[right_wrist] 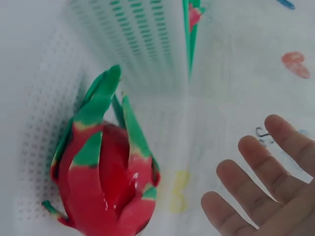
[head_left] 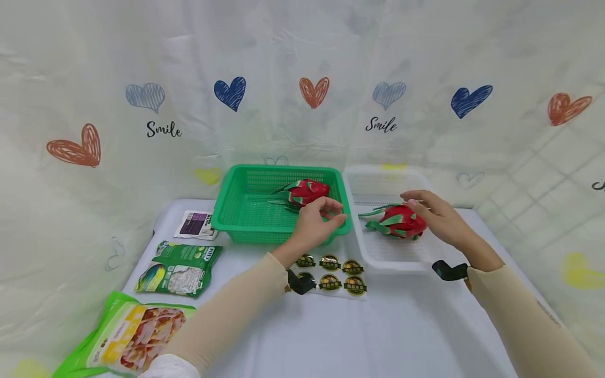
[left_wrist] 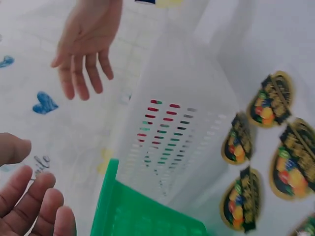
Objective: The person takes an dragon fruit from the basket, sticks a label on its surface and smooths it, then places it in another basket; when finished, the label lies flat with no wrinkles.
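Observation:
Two red dragon fruits with green scales lie in separate baskets. One dragon fruit (head_left: 308,191) rests in the green basket (head_left: 257,229), partly behind my left hand (head_left: 317,219). That hand hovers over the basket's front right part, its fingers loosely bent and holding nothing. The other dragon fruit (head_left: 399,221) lies on its side in the white basket (head_left: 392,265). My right hand (head_left: 438,216) is held above the right end of this fruit. In the right wrist view its fingers (right_wrist: 246,184) are spread and nearly straight, apart from the fruit (right_wrist: 110,182).
A sheet of round black-and-gold stickers (head_left: 330,282) lies before the baskets, partly under my left wrist. At left are a white-and-purple packet (head_left: 197,224), a green bag (head_left: 181,269) and a larger green-edged food bag (head_left: 142,333). A heart-printed curtain (head_left: 293,126) stands behind.

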`<state>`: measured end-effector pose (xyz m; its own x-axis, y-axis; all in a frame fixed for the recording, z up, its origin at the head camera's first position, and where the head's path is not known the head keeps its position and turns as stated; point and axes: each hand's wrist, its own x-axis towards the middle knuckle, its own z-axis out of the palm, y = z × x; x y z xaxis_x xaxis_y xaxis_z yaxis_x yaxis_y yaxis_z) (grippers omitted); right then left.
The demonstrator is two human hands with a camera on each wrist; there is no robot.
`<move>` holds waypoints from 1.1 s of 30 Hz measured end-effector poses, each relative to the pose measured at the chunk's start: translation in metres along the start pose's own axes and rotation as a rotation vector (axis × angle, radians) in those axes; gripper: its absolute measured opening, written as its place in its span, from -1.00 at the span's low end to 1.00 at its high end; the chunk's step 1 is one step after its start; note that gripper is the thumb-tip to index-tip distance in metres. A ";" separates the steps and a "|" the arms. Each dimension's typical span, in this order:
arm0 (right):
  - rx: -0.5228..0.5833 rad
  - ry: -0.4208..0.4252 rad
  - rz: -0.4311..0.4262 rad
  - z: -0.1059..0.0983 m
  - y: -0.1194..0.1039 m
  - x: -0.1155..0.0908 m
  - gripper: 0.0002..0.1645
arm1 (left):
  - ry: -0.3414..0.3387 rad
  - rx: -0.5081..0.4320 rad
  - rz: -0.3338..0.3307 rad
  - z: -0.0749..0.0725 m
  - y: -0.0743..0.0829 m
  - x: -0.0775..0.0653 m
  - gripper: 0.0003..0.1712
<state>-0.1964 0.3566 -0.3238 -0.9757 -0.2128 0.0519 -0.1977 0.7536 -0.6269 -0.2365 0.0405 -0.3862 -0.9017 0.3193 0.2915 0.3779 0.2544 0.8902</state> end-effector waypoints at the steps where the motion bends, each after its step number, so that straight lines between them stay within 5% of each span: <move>1: -0.003 0.010 -0.011 0.001 -0.002 -0.004 -0.41 | -0.010 -0.015 -0.006 -0.007 -0.001 -0.006 -0.72; 8: -0.065 0.109 -0.053 0.009 -0.013 -0.038 -0.55 | -0.086 -0.032 -0.113 -0.057 -0.020 -0.049 -0.68; 13: -0.057 0.148 -0.070 0.022 -0.017 -0.055 -0.60 | -0.144 -0.154 -0.323 -0.086 -0.042 -0.070 -0.52; 17: -0.091 0.165 -0.137 0.039 -0.020 -0.056 -0.64 | -0.144 -0.331 -0.487 -0.103 -0.058 -0.070 -0.44; 26: -0.177 -0.016 -0.195 0.068 -0.051 -0.015 -0.49 | -0.021 -0.810 -0.625 -0.127 -0.075 -0.060 -0.37; 33: -0.092 -0.162 -0.182 0.077 -0.068 0.049 -0.45 | 0.003 -0.856 -0.646 -0.129 -0.077 -0.070 -0.54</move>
<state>-0.2232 0.2477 -0.3384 -0.8970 -0.4412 0.0278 -0.3837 0.7458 -0.5446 -0.2294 -0.1189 -0.4303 -0.8792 0.3506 -0.3225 -0.4426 -0.3507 0.8253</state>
